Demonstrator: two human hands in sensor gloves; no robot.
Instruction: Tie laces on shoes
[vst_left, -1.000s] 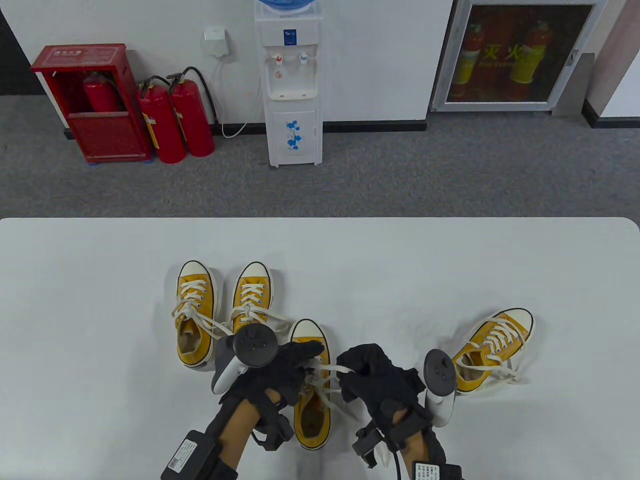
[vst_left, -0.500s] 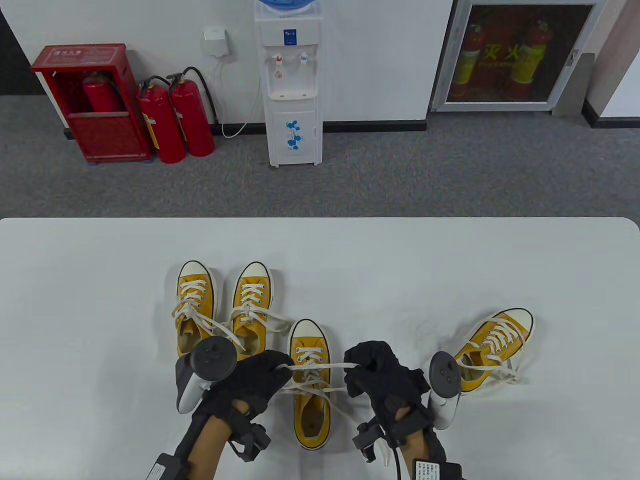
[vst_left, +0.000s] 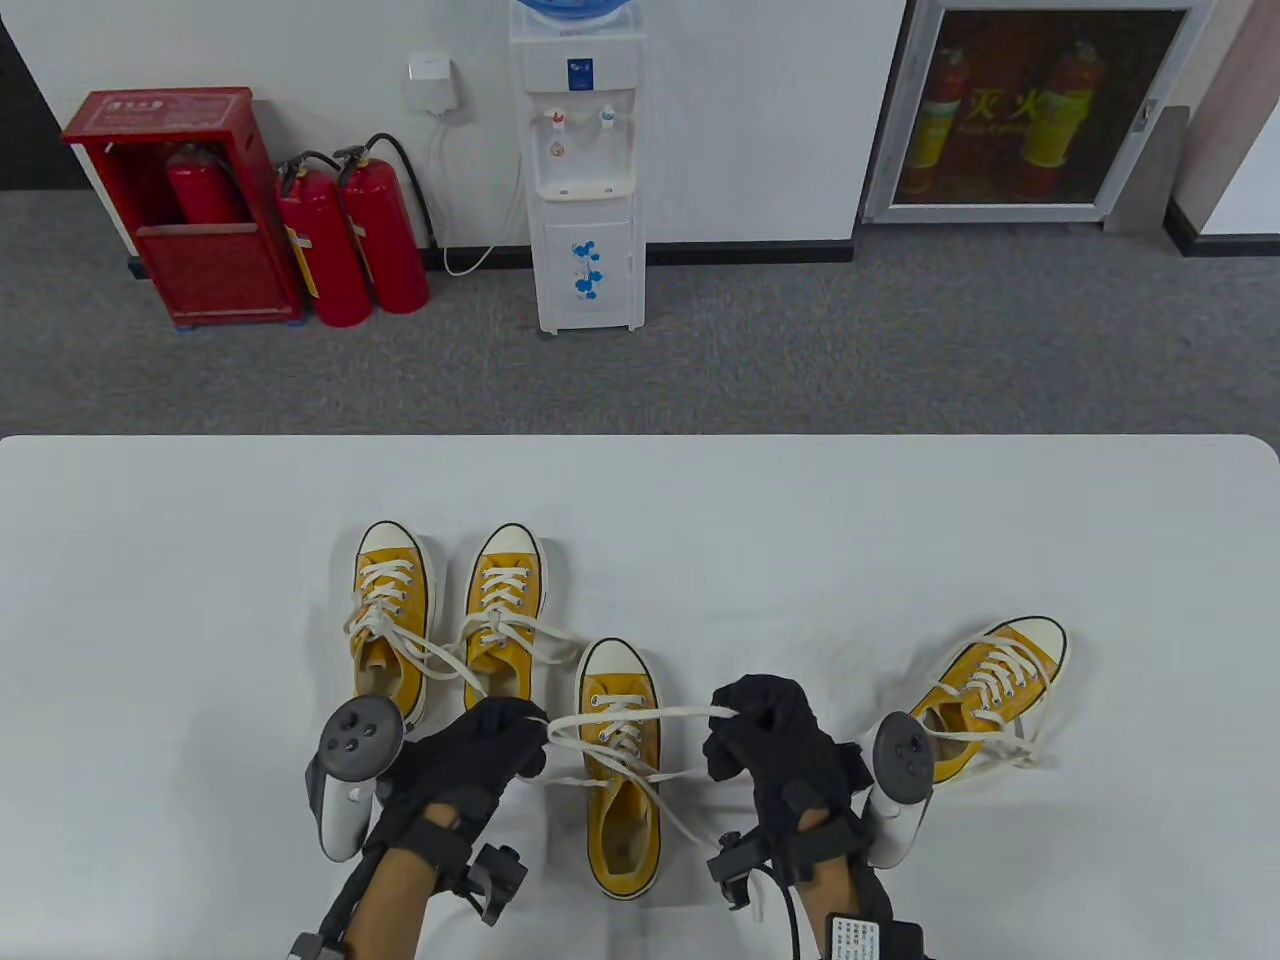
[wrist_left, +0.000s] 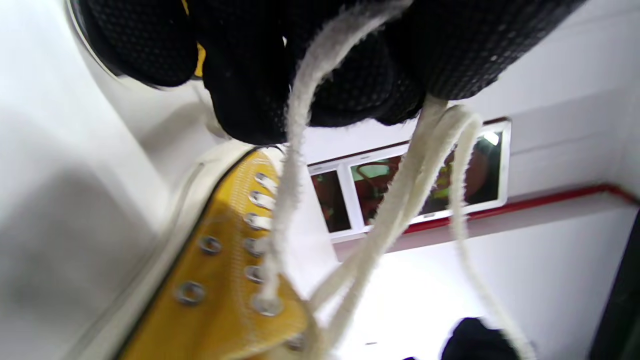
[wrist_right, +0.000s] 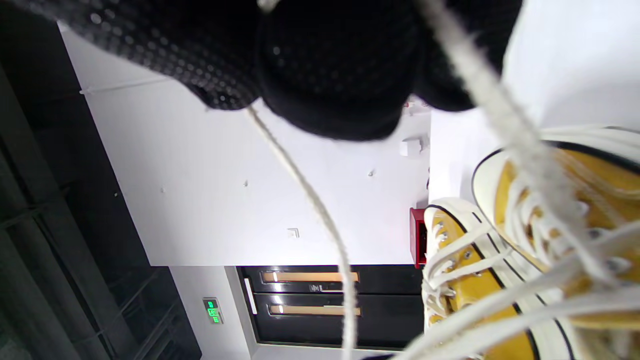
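Four yellow shoes sit on the white table (vst_left: 200, 560), and I am working on the near middle shoe (vst_left: 621, 770), which stands toe-away between my hands. My left hand (vst_left: 478, 752) has its fingers curled round a bunch of white lace (vst_left: 640, 716) just left of that shoe; the left wrist view shows strands (wrist_left: 295, 125) running out from between the gloved fingers down to the eyelets. My right hand (vst_left: 765, 740) pinches the other side of the lace just right of the shoe, fingers folded tight on it. I hold the two hands apart on either side so the lace is stretched across the shoe's throat; I judge this is the pull that cinches a knot or bow, with the shoe's own weight on the table anchoring it.

Counting: two hands, each with one tracker strapped on its back. Two shoes stand side by side at the far left, the left one (vst_left: 388, 625) and its neighbour (vst_left: 503, 610), both with loose lace ends trailing toward me, so I judge them not yet tied. One more shoe (vst_left: 990, 695) lies angled at the right, well apart from the others, its laces also loose on the table. That makes one shoe in hand and three waiting. Whether the knot under my hands is already complete I cannot tell.
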